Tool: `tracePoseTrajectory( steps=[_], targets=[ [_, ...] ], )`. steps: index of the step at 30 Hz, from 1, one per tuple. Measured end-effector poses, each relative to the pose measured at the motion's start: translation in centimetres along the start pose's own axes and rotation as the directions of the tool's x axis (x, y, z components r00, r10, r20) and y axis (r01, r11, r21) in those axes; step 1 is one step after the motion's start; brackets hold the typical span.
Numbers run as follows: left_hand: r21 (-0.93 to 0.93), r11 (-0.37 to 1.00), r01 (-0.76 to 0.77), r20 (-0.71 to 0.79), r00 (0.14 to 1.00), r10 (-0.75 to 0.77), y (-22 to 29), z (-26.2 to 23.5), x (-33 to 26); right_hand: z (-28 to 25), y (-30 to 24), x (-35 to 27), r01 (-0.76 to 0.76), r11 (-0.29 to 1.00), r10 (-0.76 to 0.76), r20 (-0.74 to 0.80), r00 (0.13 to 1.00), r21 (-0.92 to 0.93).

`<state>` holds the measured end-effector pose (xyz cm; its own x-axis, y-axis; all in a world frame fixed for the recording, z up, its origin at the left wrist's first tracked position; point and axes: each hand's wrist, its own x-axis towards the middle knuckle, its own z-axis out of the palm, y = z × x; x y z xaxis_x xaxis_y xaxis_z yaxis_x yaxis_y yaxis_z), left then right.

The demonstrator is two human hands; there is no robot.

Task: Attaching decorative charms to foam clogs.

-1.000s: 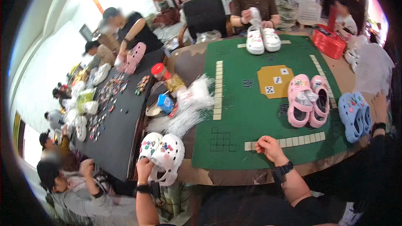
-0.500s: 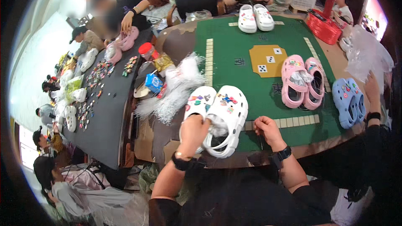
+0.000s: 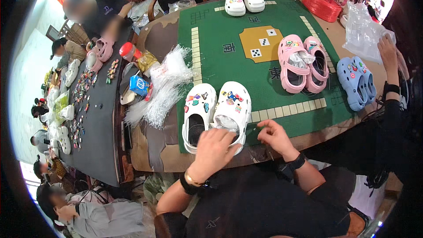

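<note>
A pair of white clogs stands side by side on the green mat, toes pointing away from me. Colourful charms dot the left clog [image 3: 200, 94] and the right clog [image 3: 233, 97], which has crumpled white paper inside. My left hand [image 3: 213, 150] is at the heel of the right clog, its fingers bent over the opening and its thumb near the back strap. Just right of that shoe, my right hand [image 3: 276, 137] hovers near the mat's front edge with curled fingers; whatever they pinch is too thin to make out.
Pink clogs [image 3: 293, 64] and blue clogs [image 3: 352, 83] stand to the right, more white clogs [image 3: 235, 2] at the far side. Clear plastic strands [image 3: 165, 92] and a red-lidded jar [image 3: 128, 52] lie left. A neighbour's hand [image 3: 387, 55] touches clear plastic at right.
My left hand has moved from the left clog to the right clog's heel. The white clogs now stand straighter and closer to upright in view. My head view has shifted.
</note>
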<state>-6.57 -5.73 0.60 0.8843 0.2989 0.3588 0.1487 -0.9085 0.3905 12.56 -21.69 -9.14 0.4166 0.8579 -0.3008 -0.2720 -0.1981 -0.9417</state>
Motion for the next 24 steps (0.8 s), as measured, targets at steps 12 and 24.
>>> tracePoseTrajectory(
  steps=[12, 24],
  targets=[
    [-0.287, 0.927, 0.242, 0.256, 0.952, -0.169, -2.3, 2.2, 0.5, 4.2, -1.9, -1.1, 0.212, 0.912, -0.203, 0.062, 0.977, -0.35],
    [-0.076, 0.984, 0.162, 0.447, 0.888, -0.111, -3.5, 2.1, 2.3, 5.5, -2.0, -0.1, 0.211, 0.917, -0.215, 0.025, 0.976, -0.34]
  ],
)
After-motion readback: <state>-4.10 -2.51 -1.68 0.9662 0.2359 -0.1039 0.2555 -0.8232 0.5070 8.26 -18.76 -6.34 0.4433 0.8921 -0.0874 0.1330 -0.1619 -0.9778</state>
